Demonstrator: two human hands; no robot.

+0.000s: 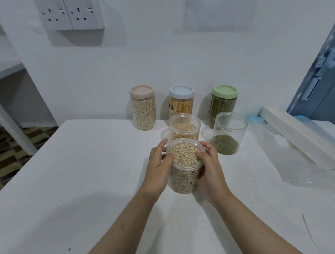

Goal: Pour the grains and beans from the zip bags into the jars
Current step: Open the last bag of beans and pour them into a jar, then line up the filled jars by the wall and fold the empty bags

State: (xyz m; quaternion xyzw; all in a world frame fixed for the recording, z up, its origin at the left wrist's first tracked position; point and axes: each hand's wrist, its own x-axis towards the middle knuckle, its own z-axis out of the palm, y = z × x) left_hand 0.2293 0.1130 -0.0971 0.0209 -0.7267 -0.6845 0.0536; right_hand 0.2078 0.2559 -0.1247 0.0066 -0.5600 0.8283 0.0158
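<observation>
Both hands wrap the lidless clear plastic jar (183, 165) of pale round beans on the matte white table (87, 183): left hand (158, 167) curls fingers round its left wall, right hand (209, 163) cups the right wall. Behind that jar, left to right: a pink-lidded jar (143, 108) of fine grain, a second open bean jar (185, 128) just behind, a blue-lidded jar (182, 101) of yellow kernels, a green-lidded jar (223, 102), an open jar (228, 135) part-filled with green beans, then crinkly clear bags (314, 175).
</observation>
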